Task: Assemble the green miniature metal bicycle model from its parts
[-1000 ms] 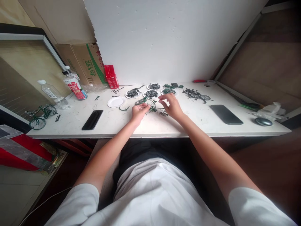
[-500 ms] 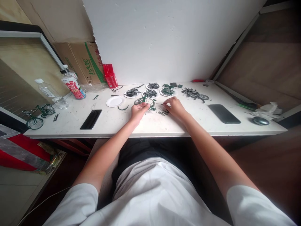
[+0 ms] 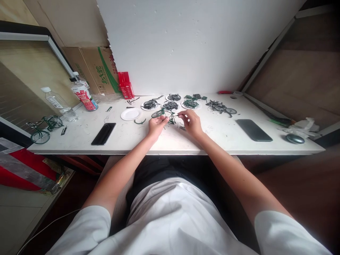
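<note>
Between my hands is a partly built green toy bicycle (image 3: 171, 119), with a dark wheel at its left end. My left hand (image 3: 157, 127) pinches it by the near side, thumb and fingers closed; the exact grip is partly hidden. My right hand (image 3: 192, 123) has its thumb and forefinger closed on a small thin dark part (image 3: 178, 115), its tip close to the bicycle; I cannot tell if they touch. Several small dark parts (image 3: 182, 128) lie just under my right hand. A curved green part (image 3: 140, 121) rests left of my left hand.
White paper plates, one bare (image 3: 130, 114), others with black wheels (image 3: 170, 106) and green parts (image 3: 190, 103), stand behind. Loose black parts (image 3: 220, 107) lie right. A finished green bicycle (image 3: 44, 128), bottles (image 3: 84, 95), a phone (image 3: 103, 134), a dark slab (image 3: 254, 130) and a mouse (image 3: 294, 139) surround.
My right hand has moved left, bringing the thin dark part closer to the bicycle. My left hand stays in nearly the same place on it. The view has shifted slightly.
</note>
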`<state>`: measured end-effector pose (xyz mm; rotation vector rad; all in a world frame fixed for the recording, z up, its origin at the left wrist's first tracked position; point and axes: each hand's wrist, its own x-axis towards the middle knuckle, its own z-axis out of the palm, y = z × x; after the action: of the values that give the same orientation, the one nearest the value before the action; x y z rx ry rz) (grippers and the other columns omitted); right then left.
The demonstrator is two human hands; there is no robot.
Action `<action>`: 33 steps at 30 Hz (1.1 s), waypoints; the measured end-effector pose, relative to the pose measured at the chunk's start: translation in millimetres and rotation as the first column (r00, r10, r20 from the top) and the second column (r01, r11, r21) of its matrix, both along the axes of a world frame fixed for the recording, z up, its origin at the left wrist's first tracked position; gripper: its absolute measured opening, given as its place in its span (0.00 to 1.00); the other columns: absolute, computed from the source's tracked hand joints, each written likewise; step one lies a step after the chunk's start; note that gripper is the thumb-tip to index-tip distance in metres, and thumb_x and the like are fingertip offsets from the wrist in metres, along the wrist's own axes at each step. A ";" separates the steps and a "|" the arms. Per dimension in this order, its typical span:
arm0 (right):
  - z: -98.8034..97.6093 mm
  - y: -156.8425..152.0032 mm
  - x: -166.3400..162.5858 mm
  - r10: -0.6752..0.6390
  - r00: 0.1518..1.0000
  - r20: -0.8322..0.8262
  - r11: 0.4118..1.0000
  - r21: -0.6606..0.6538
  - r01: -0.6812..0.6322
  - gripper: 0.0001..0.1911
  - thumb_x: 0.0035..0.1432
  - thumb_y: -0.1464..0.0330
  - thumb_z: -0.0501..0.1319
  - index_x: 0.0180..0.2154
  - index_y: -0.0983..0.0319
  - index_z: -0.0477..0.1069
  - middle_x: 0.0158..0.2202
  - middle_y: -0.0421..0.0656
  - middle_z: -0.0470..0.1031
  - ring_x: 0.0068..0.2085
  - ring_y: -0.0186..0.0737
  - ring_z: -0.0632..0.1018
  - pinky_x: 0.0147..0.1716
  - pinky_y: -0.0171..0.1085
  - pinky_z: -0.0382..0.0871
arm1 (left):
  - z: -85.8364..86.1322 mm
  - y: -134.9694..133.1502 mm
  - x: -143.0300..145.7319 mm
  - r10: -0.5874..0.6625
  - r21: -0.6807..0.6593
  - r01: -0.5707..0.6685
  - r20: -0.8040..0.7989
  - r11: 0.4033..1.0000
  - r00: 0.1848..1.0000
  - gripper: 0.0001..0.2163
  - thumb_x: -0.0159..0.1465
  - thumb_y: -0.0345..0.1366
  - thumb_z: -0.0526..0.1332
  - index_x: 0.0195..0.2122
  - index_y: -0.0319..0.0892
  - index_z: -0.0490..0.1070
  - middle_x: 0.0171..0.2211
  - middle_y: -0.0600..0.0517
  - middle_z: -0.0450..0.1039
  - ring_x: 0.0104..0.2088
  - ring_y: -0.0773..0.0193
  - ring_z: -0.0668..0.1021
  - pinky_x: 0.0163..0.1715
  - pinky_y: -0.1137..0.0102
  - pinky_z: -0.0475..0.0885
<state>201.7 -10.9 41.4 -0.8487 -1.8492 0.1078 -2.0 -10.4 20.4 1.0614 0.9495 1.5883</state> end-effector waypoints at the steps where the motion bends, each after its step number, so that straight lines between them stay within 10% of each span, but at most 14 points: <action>1: -0.7 -0.1 0.1 -0.003 1.000 -0.001 1.000 0.004 0.003 0.21 0.76 0.49 0.53 0.45 0.54 0.77 0.42 0.50 0.82 0.45 0.54 0.80 0.46 0.53 0.75 | -0.1 -0.1 -0.1 -0.003 0.001 0.003 0.005 1.000 1.000 0.20 0.48 0.41 0.83 0.35 0.39 0.77 0.42 0.42 0.84 0.45 0.55 0.85 0.55 0.58 0.77; 33: -9.6 1.7 -1.4 -0.068 0.981 0.180 0.977 0.210 0.029 0.14 0.78 0.65 0.53 0.46 0.56 0.77 0.38 0.47 0.82 0.41 0.47 0.81 0.38 0.43 0.73 | -2.7 3.0 0.3 0.076 0.091 -0.069 -0.084 0.993 0.993 0.16 0.52 0.33 0.79 0.37 0.37 0.76 0.43 0.39 0.85 0.46 0.51 0.87 0.57 0.54 0.80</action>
<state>200.3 -9.2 31.8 -0.7784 -1.9716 -0.1985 -1.7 -7.4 17.7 1.1775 0.9945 1.6673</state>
